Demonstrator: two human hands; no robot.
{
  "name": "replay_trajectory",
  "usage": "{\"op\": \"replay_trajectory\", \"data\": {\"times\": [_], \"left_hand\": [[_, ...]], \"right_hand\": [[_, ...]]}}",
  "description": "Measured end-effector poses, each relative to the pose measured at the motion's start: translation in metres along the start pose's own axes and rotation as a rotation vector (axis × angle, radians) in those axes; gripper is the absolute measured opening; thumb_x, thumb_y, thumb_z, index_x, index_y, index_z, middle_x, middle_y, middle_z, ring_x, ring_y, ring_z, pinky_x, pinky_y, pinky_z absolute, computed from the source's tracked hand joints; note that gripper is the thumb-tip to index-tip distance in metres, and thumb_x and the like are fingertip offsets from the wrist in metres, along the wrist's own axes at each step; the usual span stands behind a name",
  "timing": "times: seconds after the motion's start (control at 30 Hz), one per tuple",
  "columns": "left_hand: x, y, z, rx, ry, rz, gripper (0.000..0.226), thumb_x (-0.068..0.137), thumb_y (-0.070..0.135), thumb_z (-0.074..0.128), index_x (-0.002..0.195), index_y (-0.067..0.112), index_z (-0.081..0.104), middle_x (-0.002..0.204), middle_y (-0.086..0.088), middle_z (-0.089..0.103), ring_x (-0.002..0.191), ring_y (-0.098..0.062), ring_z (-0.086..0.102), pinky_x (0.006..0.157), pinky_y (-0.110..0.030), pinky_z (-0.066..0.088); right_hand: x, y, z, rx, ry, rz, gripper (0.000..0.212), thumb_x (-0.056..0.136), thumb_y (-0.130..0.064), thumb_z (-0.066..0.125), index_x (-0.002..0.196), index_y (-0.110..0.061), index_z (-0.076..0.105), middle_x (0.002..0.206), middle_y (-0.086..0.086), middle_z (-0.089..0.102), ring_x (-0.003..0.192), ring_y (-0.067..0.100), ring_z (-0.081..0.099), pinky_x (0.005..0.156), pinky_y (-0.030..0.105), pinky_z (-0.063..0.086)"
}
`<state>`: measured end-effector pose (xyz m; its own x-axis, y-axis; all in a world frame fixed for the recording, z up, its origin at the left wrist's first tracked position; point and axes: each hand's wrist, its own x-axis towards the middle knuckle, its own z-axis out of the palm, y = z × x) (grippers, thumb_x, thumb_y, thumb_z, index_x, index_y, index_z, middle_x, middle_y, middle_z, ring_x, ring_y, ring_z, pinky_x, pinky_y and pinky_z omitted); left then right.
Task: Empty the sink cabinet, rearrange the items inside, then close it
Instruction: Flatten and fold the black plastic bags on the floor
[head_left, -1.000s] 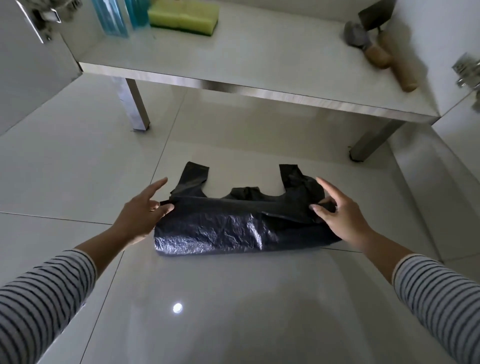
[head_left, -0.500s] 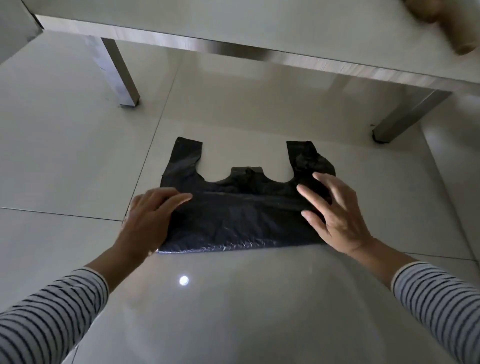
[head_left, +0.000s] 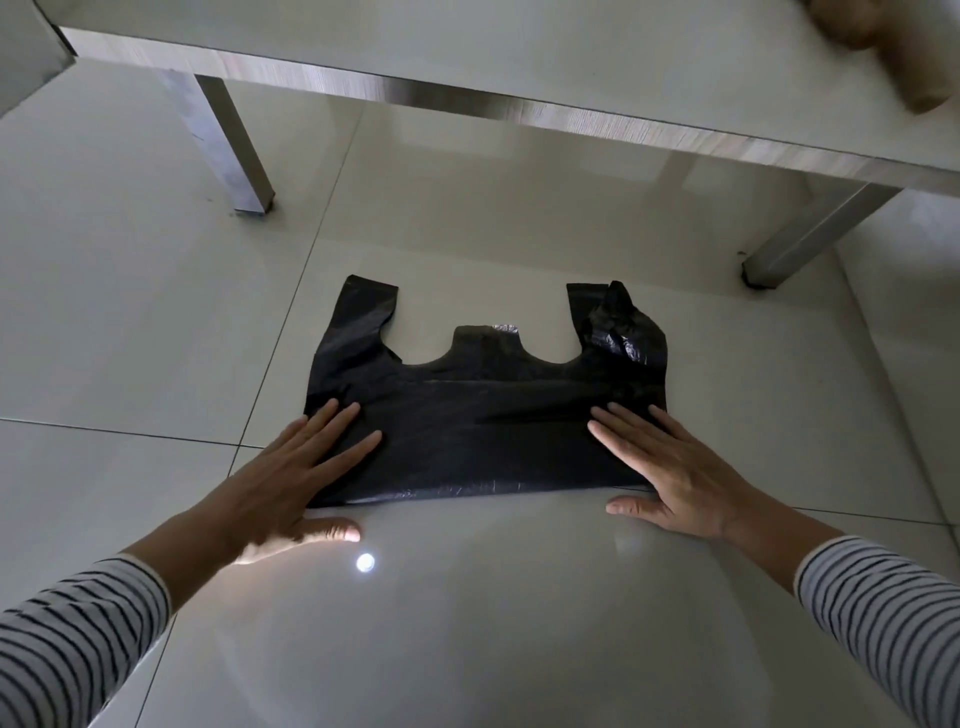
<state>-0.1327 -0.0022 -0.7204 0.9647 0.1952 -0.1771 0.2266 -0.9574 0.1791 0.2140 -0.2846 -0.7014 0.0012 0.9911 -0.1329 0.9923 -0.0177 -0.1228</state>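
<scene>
A black plastic bag (head_left: 483, 426) lies folded flat on the pale tiled floor, its two handles pointing away from me. My left hand (head_left: 296, 478) presses on the bag's left end with straight fingers, thumb on the tile. My right hand (head_left: 670, 467) presses flat on the right end in the same way. The cabinet's bottom shelf (head_left: 519, 57) stretches across the top of the view above the floor.
Two metal legs hold up the shelf, one at the left (head_left: 228, 150) and one at the right (head_left: 810, 234). A brown wooden handle (head_left: 893, 62) lies on the shelf at the far right. A bright light spot (head_left: 365, 563) reflects on the tile near me.
The bag's near part was folded over and is now flattened. Both hands went from pinching its ends to lying flat on it. The view dropped, hiding the items on the shelf.
</scene>
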Motion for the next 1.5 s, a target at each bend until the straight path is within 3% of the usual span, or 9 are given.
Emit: {"op": "replay_trajectory", "data": {"times": [0.3, 0.4, 0.5, 0.63, 0.73, 0.83, 0.87, 1.23, 1.5], "left_hand": [[0.006, -0.01, 0.001, -0.132, 0.115, 0.035, 0.052, 0.098, 0.045, 0.025, 0.147, 0.039, 0.008, 0.147, -0.011, 0.029, 0.144, -0.017, 0.0, 0.113, -0.02, 0.003], [0.003, -0.006, -0.004, -0.256, 0.114, 0.008, 0.088, 0.088, 0.008, 0.058, 0.141, 0.054, 0.005, 0.146, -0.001, 0.029, 0.139, -0.03, 0.016, 0.113, -0.021, 0.01], [-0.005, 0.003, -0.02, -0.381, 0.138, -0.088, 0.096, 0.092, 0.001, 0.049, 0.123, 0.074, -0.006, 0.146, 0.011, 0.029, 0.14, -0.018, 0.022, 0.106, -0.029, 0.033], [-0.016, 0.011, -0.039, -0.453, 0.14, -0.25, 0.084, 0.094, 0.004, 0.043, 0.118, 0.078, 0.011, 0.098, 0.0, 0.072, 0.057, -0.004, 0.057, 0.061, -0.017, 0.044], [-0.021, 0.016, -0.053, -0.585, 0.152, -0.332, 0.055, 0.095, 0.01, 0.046, 0.124, 0.056, 0.04, 0.045, 0.018, 0.054, 0.042, -0.01, 0.027, 0.045, -0.014, 0.026], [-0.024, 0.015, -0.066, -0.707, 0.185, -0.319, 0.046, 0.094, 0.021, 0.051, 0.114, 0.061, 0.046, 0.102, 0.016, 0.049, 0.05, 0.004, 0.041, 0.056, -0.006, 0.031], [-0.022, 0.014, -0.07, -0.717, 0.182, -0.333, 0.047, 0.093, 0.024, 0.051, 0.109, 0.069, 0.046, 0.064, 0.035, 0.047, 0.062, 0.01, 0.049, 0.063, -0.005, 0.035], [0.025, 0.017, -0.043, -0.687, 0.323, -0.674, 0.047, 0.091, 0.025, 0.056, 0.136, 0.033, 0.043, 0.091, -0.001, 0.059, 0.089, -0.019, 0.054, 0.085, -0.026, 0.04], [0.003, 0.053, -0.014, -0.185, 0.306, -0.018, 0.073, 0.085, 0.07, 0.035, 0.144, 0.027, 0.03, 0.156, -0.001, 0.016, 0.144, -0.02, 0.01, 0.115, -0.043, 0.006]], "right_hand": [[0.01, 0.001, -0.006, 0.285, 0.184, 0.075, 0.057, 0.089, -0.042, 0.053, 0.142, -0.032, 0.033, 0.142, -0.012, 0.044, 0.136, 0.002, 0.032, 0.11, 0.02, 0.026], [0.005, -0.003, -0.01, 0.329, 0.248, 0.059, 0.051, 0.091, -0.025, 0.058, 0.139, -0.027, 0.041, 0.135, -0.007, 0.052, 0.124, 0.004, 0.049, 0.104, 0.018, 0.038], [-0.003, -0.005, -0.02, 0.374, 0.249, 0.121, 0.056, 0.09, -0.017, 0.06, 0.137, -0.039, 0.041, 0.077, -0.01, 0.067, 0.053, -0.006, 0.048, 0.063, 0.002, 0.042], [-0.005, -0.011, -0.04, 0.435, 0.199, 0.252, 0.062, 0.089, -0.006, 0.061, 0.137, -0.039, 0.039, 0.038, -0.015, 0.038, 0.037, 0.009, 0.019, 0.041, 0.008, 0.024], [-0.005, -0.013, -0.059, 0.589, 0.138, 0.3, 0.062, 0.088, -0.011, 0.062, 0.135, -0.045, 0.041, 0.082, -0.033, 0.065, 0.049, 0.027, 0.05, 0.058, 0.02, 0.045], [-0.001, -0.009, -0.077, 0.691, 0.121, 0.319, 0.063, 0.089, -0.012, 0.061, 0.131, -0.053, 0.039, 0.071, -0.012, 0.066, 0.053, 0.024, 0.056, 0.063, 0.034, 0.051], [0.002, -0.007, -0.082, 0.72, 0.123, 0.334, 0.063, 0.089, -0.011, 0.06, 0.129, -0.055, 0.038, 0.061, -0.001, 0.061, 0.048, 0.02, 0.051, 0.058, 0.031, 0.049], [0.046, 0.0, -0.03, 0.414, 0.456, 0.561, 0.049, 0.087, -0.016, 0.063, 0.134, -0.023, 0.05, 0.079, 0.006, 0.06, 0.065, 0.022, 0.052, 0.066, 0.031, 0.051], [0.024, -0.038, -0.007, -0.004, 0.442, 0.115, 0.055, 0.093, -0.054, 0.039, 0.141, -0.027, 0.037, 0.149, 0.013, 0.035, 0.138, 0.03, 0.031, 0.105, 0.052, 0.028]]}}
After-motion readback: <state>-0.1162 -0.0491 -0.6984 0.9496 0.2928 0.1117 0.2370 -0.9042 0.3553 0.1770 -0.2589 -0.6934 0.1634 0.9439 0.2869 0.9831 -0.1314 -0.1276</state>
